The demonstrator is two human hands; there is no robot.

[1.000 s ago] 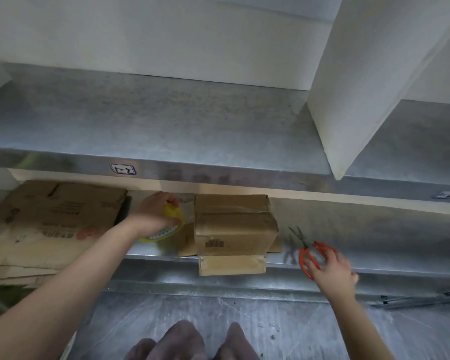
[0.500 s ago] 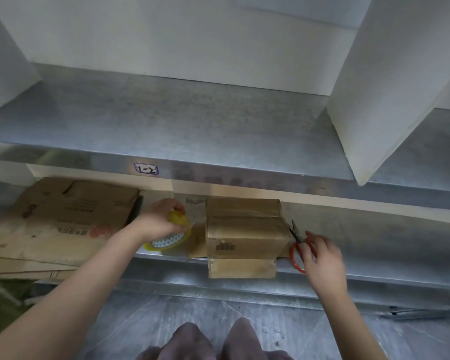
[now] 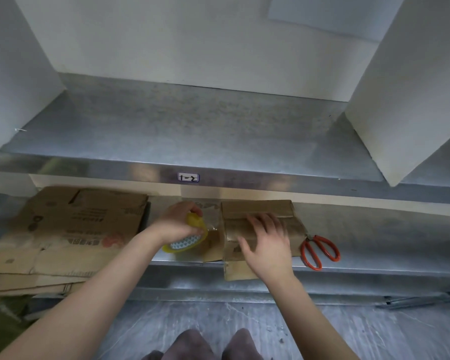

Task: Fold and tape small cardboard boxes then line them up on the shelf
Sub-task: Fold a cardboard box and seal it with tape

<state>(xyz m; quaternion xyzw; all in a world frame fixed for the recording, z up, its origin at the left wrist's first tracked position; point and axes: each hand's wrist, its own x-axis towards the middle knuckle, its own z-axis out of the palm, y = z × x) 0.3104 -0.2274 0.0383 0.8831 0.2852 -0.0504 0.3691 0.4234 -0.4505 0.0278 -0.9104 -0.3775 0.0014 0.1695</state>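
Left hand: I see the left hand [image 3: 178, 224] curled round the tape [image 3: 185, 246], fingers over its yellow rim, a firm hold.
Tape: tilted under that hand, patterned core facing me, low edge at the shelf [image 3: 374, 267] front.
Right hand: the right hand [image 3: 266, 242] lies flat on the box [image 3: 257, 207], fingers spread and straight, gripping nothing.
Box: right under my right palm, just right of the tape hand; it sits on the shelf with its front flap hanging past the edge.
Gap between the hands: a clear shiny strip shows between tape and box; I can't tell whether it is stuck down.
Scissors: red-handled scissors [image 3: 320, 252] lie just right of the right hand, beside the box, handles toward me, not touched.
Cardboard: a stack of flat cardboard [image 3: 70, 229] lies left of the left hand, near it but apart, overhanging the shelf front.
Top shelf: a bare metal top shelf [image 3: 192, 131] above both hands, with a small label [image 3: 188, 177] on its front lip.
Knees: my view catches knees [image 3: 208, 344] below, between the two forearms.
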